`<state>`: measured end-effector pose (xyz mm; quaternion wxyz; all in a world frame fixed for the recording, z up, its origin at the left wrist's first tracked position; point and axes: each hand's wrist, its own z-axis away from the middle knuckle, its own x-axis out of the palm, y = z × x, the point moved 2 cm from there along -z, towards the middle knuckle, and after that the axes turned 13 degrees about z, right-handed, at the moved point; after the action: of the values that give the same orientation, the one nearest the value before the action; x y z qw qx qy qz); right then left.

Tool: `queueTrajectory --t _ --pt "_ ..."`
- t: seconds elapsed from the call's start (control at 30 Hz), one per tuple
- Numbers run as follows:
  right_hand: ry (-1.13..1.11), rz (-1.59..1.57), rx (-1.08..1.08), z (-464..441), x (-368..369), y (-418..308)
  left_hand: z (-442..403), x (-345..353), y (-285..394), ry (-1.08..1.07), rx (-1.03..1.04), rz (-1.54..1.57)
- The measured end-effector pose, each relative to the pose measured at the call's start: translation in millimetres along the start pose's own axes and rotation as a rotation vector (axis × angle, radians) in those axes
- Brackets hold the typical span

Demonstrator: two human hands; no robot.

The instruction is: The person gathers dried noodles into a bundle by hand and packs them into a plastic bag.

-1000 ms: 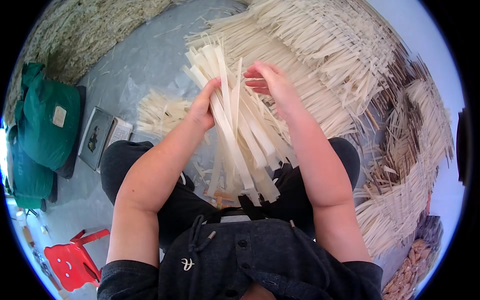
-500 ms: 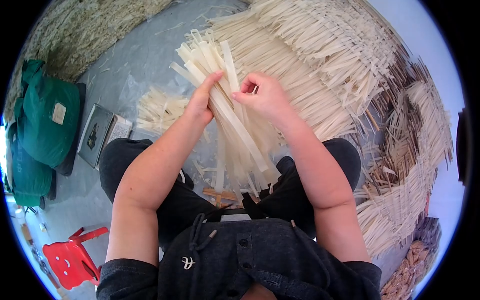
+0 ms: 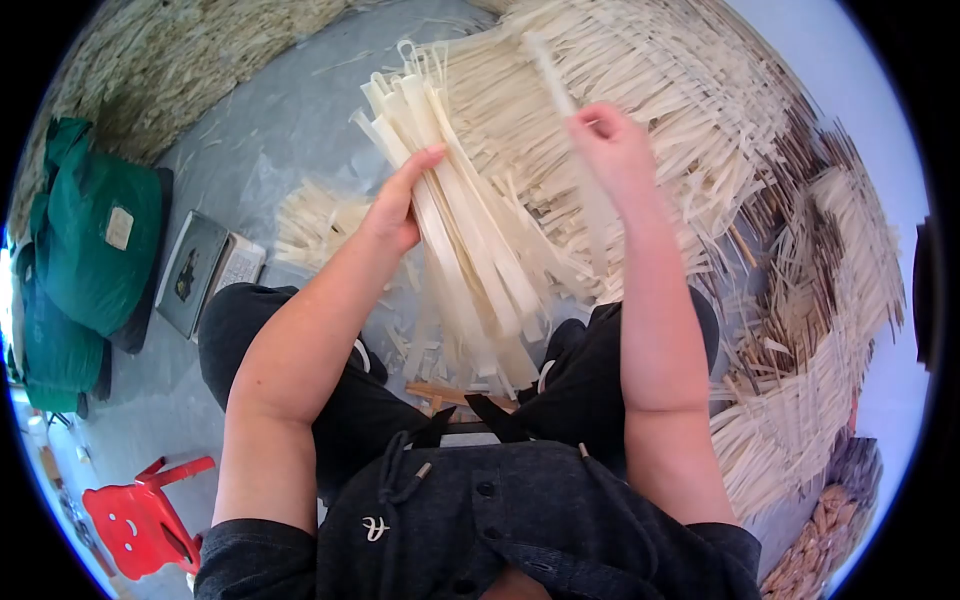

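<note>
My left hand (image 3: 403, 200) is closed around a bundle of long, pale, flat strips (image 3: 468, 255). Some strips are looped at their upper ends, and the lower ends fan out between my knees. To the right of the bundle, my right hand (image 3: 612, 145) pinches a single pale strip (image 3: 550, 75), blurred by motion. Its upper end points up and left over the heap, and its lower part trails below the hand.
A large heap of pale strips (image 3: 640, 60) spreads across the back and right. A smaller pile (image 3: 315, 220) lies left of the bundle. Green bags (image 3: 105, 240), an open device with a keypad (image 3: 200, 265) and a red chair (image 3: 140, 530) stand on the left.
My right hand has moved right, away from the bundle, taking one strip with it. My left hand stays in nearly the same place, holding the bundle.
</note>
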<state>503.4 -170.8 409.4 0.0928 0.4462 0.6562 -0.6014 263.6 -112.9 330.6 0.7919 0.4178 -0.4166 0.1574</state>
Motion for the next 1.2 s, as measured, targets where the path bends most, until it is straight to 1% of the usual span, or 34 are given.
queueTrajectory --t 0.07,0.13,0.17,0.23,0.3,0.37,0.43,0.57,0.63,0.67,0.73,0.77,0.8,0.83,0.9,0.97,1.03,1.07,1.17,1.2 --pt "-0.073 -0.057 -0.099 11 31 -2 2 6 -5 -0.041 -0.020 0.010" --pt "-0.160 -0.117 -0.102 24 58 -11 3 12 -11 -0.079 -0.035 0.022" --pt "-0.161 -0.118 -0.100 29 65 -16 3 14 -13 -0.084 -0.048 0.052" --pt "-0.254 -0.303 0.001 35 77 -20 4 13 -13 -0.087 -0.058 0.083" --pt "-0.254 -0.286 0.012 33 77 -16 4 11 -13 -0.116 -0.118 0.108" --pt "-0.253 -0.269 0.028 31 80 -11 8 14 -13 -0.101 -0.107 0.105" --pt "-0.103 -0.091 -0.039 32 81 -8 8 14 -15 -0.087 -0.102 0.102" --pt "-0.188 -0.056 -0.052 34 88 -7 1 5 -17 -0.053 -0.098 0.057" --pt "-0.352 -0.374 0.083 34 85 -13 2 10 -11 -0.055 -0.074 0.037" --pt "-0.353 -0.374 0.082 33 79 -15 3 14 -6 -0.060 -0.060 0.040" --pt "-0.199 -0.290 -0.060 27 56 -23 -3 13 4 -0.063 -0.042 0.048" --pt "-0.202 -0.289 -0.065 25 42 -28 -14 3 14 -0.022 0.017 0.112" --pt "-0.152 -0.228 -0.077 26 24 -37 -20 -4 23 0.017 0.075 0.175" --pt "-0.100 -0.167 -0.092 26 11 -39 -19 -5 32 0.012 0.082 0.176" --pt "-0.051 -0.224 -0.102 23 -4 -30 -18 -7 51 0.090 0.200 0.343" --pt "-0.006 -0.286 -0.114 22 -12 -25 -21 -15 62 0.054 0.232 0.372" --pt "0.020 -0.314 -0.027 28 -16 -23 -16 -17 70 0.075 0.266 0.443" --pt "0.020 -0.319 -0.037 31 -14 -25 -14 -17 72 0.071 0.276 0.442" --pt "0.048 -0.353 -0.115 43 -13 -33 -10 -17 73 0.108 0.292 0.480" --pt "0.115 -0.236 -0.323 48 -15 -47 -12 -19 71 0.111 0.293 0.487"
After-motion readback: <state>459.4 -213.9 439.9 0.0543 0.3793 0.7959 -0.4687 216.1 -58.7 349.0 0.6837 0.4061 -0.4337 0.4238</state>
